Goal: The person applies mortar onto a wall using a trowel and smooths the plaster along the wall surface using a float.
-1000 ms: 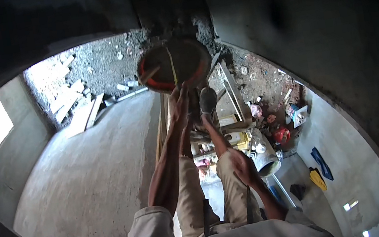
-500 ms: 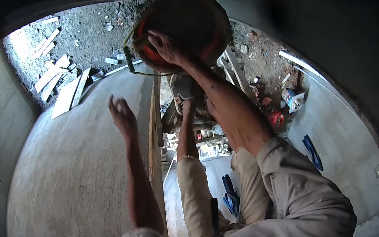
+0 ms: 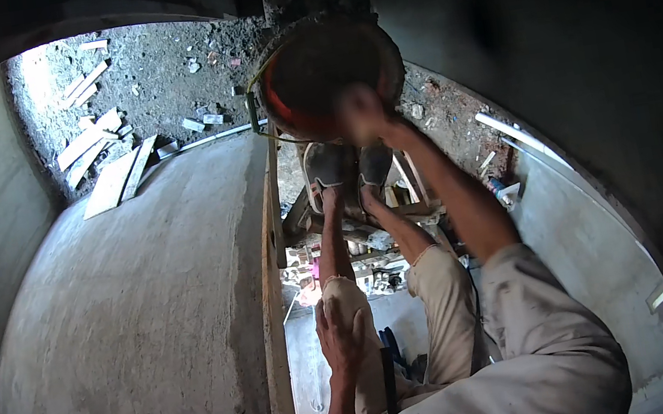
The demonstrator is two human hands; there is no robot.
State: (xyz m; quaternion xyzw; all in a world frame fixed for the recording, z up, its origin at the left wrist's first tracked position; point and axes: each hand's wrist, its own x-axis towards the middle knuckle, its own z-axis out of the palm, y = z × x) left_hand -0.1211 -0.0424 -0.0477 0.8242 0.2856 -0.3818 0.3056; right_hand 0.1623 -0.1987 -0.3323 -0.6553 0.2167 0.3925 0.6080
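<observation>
A round bucket (image 3: 277, 101) with a reddish inner wall stands ahead of me, just beyond my feet. Dark material fills its shadowed inside; what it is I cannot make out. A wire handle with a green grip (image 3: 253, 112) hangs at its left side. My right hand (image 3: 364, 112) is over the bucket's near rim, so smeared by motion that its fingers and anything in them are hidden. My left hand (image 3: 341, 335) lies on my left knee, fingers spread, holding nothing. My feet, in dark slip-on shoes (image 3: 328, 164), stand on wooden supports close to the bucket.
A long wooden plank (image 3: 274, 303) runs along my left, beside a broad grey concrete surface (image 3: 132, 316). Loose boards (image 3: 118, 176) and rubble lie on the ground at the far left. A dark wall (image 3: 493, 25) rises at the right, with a white pipe (image 3: 521, 133) near its foot.
My left hand has come down from above the concrete onto my knee. My right hand has moved from the bucket's left side to its near rim. The bucket sits slightly lower in view.
</observation>
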